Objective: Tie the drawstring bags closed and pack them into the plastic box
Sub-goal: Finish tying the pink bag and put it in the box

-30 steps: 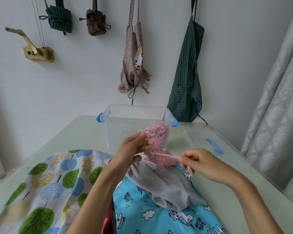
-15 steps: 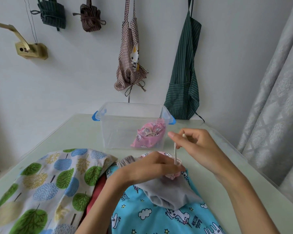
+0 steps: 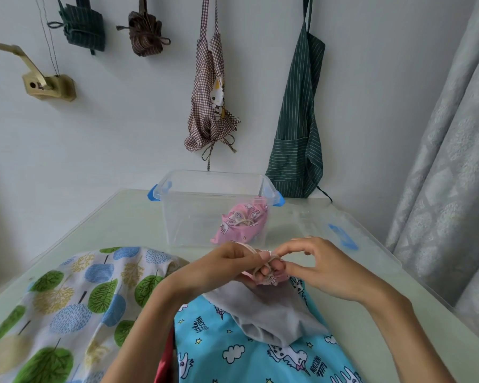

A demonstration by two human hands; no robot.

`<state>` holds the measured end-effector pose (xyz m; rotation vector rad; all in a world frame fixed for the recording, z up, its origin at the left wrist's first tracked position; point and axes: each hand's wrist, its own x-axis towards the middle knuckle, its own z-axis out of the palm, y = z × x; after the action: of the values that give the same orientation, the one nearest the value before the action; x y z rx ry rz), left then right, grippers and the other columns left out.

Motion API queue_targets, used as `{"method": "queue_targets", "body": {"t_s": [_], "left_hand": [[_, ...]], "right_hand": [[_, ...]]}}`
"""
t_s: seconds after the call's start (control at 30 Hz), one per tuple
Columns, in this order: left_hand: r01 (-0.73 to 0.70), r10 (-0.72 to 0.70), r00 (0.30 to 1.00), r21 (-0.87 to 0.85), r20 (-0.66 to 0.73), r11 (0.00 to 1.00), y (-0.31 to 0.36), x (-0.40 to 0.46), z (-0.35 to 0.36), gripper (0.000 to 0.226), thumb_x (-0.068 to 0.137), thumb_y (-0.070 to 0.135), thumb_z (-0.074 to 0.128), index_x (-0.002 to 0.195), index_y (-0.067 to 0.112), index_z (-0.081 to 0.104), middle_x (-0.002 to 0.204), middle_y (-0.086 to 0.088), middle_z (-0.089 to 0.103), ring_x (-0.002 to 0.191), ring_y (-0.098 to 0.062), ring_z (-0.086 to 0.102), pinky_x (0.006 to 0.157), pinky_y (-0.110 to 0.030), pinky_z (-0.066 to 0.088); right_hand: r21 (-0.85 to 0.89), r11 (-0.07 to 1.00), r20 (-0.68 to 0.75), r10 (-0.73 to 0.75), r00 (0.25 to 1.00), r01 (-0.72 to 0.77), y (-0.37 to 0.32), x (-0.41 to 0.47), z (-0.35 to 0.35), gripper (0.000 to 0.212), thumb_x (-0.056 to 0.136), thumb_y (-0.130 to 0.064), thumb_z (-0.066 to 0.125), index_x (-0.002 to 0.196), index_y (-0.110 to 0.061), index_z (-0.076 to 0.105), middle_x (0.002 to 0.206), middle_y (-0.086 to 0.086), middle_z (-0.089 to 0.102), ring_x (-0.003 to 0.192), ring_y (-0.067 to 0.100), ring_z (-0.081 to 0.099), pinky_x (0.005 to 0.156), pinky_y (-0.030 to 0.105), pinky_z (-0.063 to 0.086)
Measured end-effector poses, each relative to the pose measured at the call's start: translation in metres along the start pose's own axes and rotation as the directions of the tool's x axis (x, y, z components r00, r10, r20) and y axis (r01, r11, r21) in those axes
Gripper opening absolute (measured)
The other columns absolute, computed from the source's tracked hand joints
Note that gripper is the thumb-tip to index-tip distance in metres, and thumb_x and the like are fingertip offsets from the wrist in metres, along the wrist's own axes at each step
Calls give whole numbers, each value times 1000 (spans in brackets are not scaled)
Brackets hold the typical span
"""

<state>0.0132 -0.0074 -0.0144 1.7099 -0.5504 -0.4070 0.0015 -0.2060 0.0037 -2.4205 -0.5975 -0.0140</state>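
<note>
Left hand (image 3: 227, 268): fingers curled round the gathered neck of a small pink drawstring bag (image 3: 266, 279), cord (image 3: 250, 248) looped over them, apparently to hold tension.
Right hand (image 3: 313, 268): pinches the cord end, likely forming the knot.
Beneath: grey cloth (image 3: 271, 316), blue unicorn fabric (image 3: 233, 349).
Far side: plastic box (image 3: 194, 211), open, 1 tied pink bag (image 3: 242, 223) inside at right.
</note>
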Motion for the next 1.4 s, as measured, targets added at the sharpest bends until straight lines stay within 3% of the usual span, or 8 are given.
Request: {"method": "queue_targets", "body": {"t_s": [0.17, 0.33, 0.47, 0.67, 0.87, 1.07, 1.2, 1.4], "left_hand": [[21, -23, 998, -24, -54, 999, -1, -3, -8, 25, 92, 21, 56, 85, 4, 73, 83, -5, 70, 82, -9, 63, 88, -32, 56], [18, -20, 986, -10, -165, 1000, 0, -5, -11, 18, 84, 15, 67, 93, 1, 74, 72, 11, 72, 69, 2, 61, 53, -10, 43], [-18, -55, 956, -244, -288, 970, 1, -3, -7, 6, 77, 3, 71, 80, 5, 75, 72, 4, 74, 64, -1, 68, 54, -9, 49], [-45, -57, 935, -277, -351, 960, 2, -1, -1, 30, 74, -9, 71, 56, 15, 71, 64, -2, 71, 60, -5, 67, 56, -12, 50], [-106, 48, 947, -168, -317, 980, 1, -2, -2, 31, 72, -13, 68, 56, 13, 64, 71, -11, 69, 66, -15, 66, 69, -21, 56], [-199, 151, 911, -89, -383, 976, 5, -5, -1, 21, 70, -20, 65, 68, -1, 57, 63, -3, 68, 61, -11, 66, 64, -17, 52], [-249, 224, 887, -11, -403, 968, 6, -6, 0, 20, 69, -20, 66, 71, -3, 58, 63, -4, 67, 62, -13, 65, 64, -20, 54], [-314, 377, 768, 208, -517, 926, 6, -8, -2, 30, 64, -12, 72, 60, 16, 62, 69, -8, 72, 68, -19, 69, 69, -24, 58]], "right_hand": [[-11, 1000, -143, 11, 990, -13, 5, -2, -7, 8, 84, -34, 66, 87, -35, 73, 89, -16, 69, 83, -5, 57, 71, 6, 35], [130, 991, -143, -24, 989, 43, 0, -8, -16, 11, 85, -26, 67, 85, -33, 75, 79, -10, 72, 49, 8, 39, 56, 19, 34], [203, 979, -5, -34, 999, 34, -7, -11, -18, 12, 87, -20, 65, 90, -26, 75, 75, -2, 74, 67, 0, 60, 66, 13, 43], [109, 994, 141, -4, 990, -11, -27, -16, -16, 11, 84, -27, 68, 91, -27, 77, 75, -3, 75, 46, -4, 47, 52, 7, 34], [-24, 1000, -198, 13, 980, -18, -16, -2, -1, 12, 88, -34, 60, 92, -40, 70, 81, -18, 67, 69, 3, 58, 68, 20, 47], [218, 973, -220, -27, 975, 76, -12, 8, 17, 18, 81, -22, 72, 96, -32, 73, 84, -11, 64, 69, 3, 56, 66, 13, 43], [310, 946, -189, -35, 981, 93, -12, 10, 22, 14, 80, -15, 70, 84, -28, 69, 85, -1, 67, 76, 25, 67, 59, 15, 44], [392, 913, -190, -43, 981, 116, -14, 11, 27, 7, 74, -12, 68, 80, -17, 69, 74, 10, 68, 69, 33, 67, 69, 47, 58]]}}
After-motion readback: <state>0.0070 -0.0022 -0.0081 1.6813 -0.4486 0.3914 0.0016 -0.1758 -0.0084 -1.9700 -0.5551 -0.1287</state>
